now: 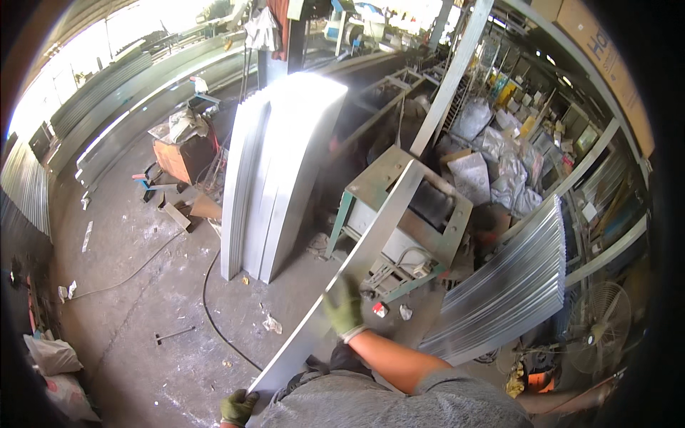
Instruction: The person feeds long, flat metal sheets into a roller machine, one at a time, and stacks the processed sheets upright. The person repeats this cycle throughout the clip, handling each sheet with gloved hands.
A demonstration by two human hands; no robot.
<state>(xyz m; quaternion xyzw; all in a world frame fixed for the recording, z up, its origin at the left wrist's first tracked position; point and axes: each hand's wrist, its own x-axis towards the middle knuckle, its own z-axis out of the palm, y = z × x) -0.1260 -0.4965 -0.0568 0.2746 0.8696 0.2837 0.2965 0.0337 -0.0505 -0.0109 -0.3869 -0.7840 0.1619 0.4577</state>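
A long, flat silvery metal strip slants in front of me, its near end by my waist and its far end over a green-framed metal stand. My left hand, in an olive-green work glove, is closed on the near end of the strip at the lower edge of the view. Farther along, my right hand, gloved alike, grips the strip with its fingers bent over the edge. That hand is slightly blurred. Whether the strip's far end touches the stand I cannot tell.
Tall metal panels stand upright ahead. More stacked strips lie at right, near a fan. An orange box stands at left; a black cable crosses the littered floor. A bare forearm, seemingly another person's, shows lower right.
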